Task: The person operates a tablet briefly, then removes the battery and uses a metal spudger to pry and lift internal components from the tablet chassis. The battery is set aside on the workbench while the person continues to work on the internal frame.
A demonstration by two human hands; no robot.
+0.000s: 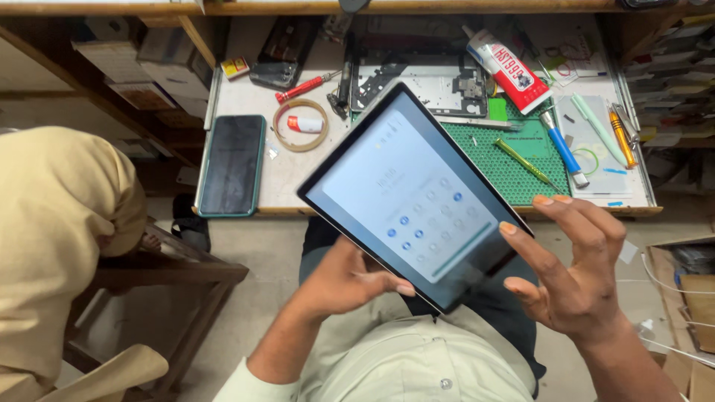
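Observation:
I hold a dark-framed tablet (413, 197) tilted over my lap, its lit screen showing a pale panel with round icons. My left hand (346, 279) grips its lower edge from beneath, thumb lying on the bottom of the frame. My right hand (570, 272) hovers at the tablet's right side, fingers spread, with one fingertip touching the screen's right edge.
Beyond the tablet is a small workbench (246, 93) with a dark phone (232, 164), a tape ring, a red screwdriver (305, 87), a glue tube (509, 71), a green mat (514, 164), a dismantled device frame and several hand tools. A person in tan cloth (52, 246) sits at left.

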